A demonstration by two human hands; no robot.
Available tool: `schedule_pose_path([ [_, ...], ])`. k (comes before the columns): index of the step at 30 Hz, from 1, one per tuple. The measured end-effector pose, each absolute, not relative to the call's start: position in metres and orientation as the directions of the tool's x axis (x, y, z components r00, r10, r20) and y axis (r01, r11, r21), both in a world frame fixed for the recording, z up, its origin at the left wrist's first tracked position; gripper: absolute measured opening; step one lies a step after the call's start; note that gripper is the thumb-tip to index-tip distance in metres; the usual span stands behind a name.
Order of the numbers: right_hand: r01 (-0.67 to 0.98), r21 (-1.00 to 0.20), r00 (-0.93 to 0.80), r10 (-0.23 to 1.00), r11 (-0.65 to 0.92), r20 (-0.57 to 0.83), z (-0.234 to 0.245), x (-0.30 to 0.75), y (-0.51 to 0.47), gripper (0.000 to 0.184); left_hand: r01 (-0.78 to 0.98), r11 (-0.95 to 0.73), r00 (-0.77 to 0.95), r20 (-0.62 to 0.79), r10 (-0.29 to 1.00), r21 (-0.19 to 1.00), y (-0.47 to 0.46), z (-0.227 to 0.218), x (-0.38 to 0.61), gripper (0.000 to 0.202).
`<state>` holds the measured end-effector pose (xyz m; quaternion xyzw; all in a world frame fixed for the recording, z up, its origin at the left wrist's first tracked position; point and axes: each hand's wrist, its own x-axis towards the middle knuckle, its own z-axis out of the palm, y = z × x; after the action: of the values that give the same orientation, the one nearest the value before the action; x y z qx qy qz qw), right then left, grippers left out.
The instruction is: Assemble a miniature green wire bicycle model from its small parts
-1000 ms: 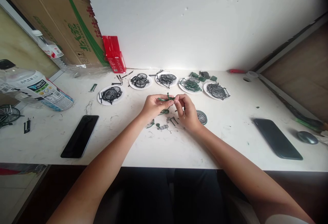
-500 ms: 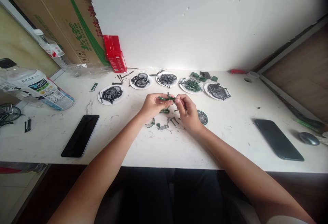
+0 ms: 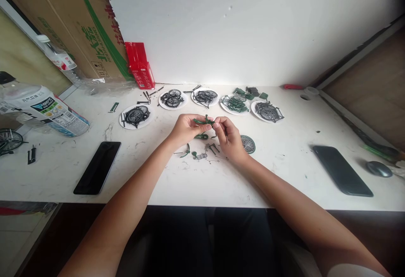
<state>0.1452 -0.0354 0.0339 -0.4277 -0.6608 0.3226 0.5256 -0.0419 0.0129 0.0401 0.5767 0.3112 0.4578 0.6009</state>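
Over the middle of the table, my left hand (image 3: 186, 129) is closed around a small green model bicycle frame piece (image 3: 199, 121). My right hand (image 3: 232, 139) pinches the other end of this piece between thumb and fingers. A thin stick-like bit (image 3: 227, 140) shows along the right fingers; what it is I cannot make out. Below the hands lie a green curved part (image 3: 185, 152), a small rack (image 3: 201, 156) and thin green rods (image 3: 214, 148). Beside my right hand rests a spoked wheel (image 3: 248, 144), partly hidden by it. Another green part (image 3: 201, 136) lies under my fingers.
Several paper plates (image 3: 122, 123) with black or green bicycle parts stand in a row behind my hands. A black phone (image 3: 97, 168) lies left, a dark slab (image 3: 343, 170) and a mouse (image 3: 379, 169) right. A large bottle (image 3: 60, 114) and red box (image 3: 141, 68) stand left.
The whole view has shifted slightly, so things appear a little further left. Both hands keep their grip on the green piece, with barely any other movement.
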Motion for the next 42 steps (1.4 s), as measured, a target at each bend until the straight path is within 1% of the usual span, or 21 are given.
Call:
schedule_pose_path([
  [11,0.190,-0.881,-0.072,0.901,0.433,0.427,0.031,0.146,-0.034,0.035,-0.164,-0.069,0.368,0.126,0.921,0.984,0.008,0.045,-0.038,0.058],
  [19,0.204,-0.868,-0.060,0.891,0.453,0.451,0.032,0.147,-0.034,0.032,-0.193,-0.067,0.317,0.127,0.940,0.979,0.008,0.036,-0.033,0.056],
  [26,0.200,-0.867,-0.048,0.889,0.456,0.456,0.030,0.147,-0.034,0.029,-0.220,-0.080,0.316,0.149,0.937,0.972,0.007,0.035,-0.031,0.050],
  [35,0.198,-0.869,-0.067,0.891,0.453,0.449,0.031,0.147,-0.033,0.033,-0.212,-0.053,0.305,0.118,0.945,0.976,0.006,0.036,-0.031,0.054],
  [42,0.221,-0.857,-0.078,0.884,0.465,0.460,0.032,0.148,-0.033,0.030,-0.218,-0.038,0.315,0.107,0.943,0.975,0.005,0.037,-0.031,0.053],
])
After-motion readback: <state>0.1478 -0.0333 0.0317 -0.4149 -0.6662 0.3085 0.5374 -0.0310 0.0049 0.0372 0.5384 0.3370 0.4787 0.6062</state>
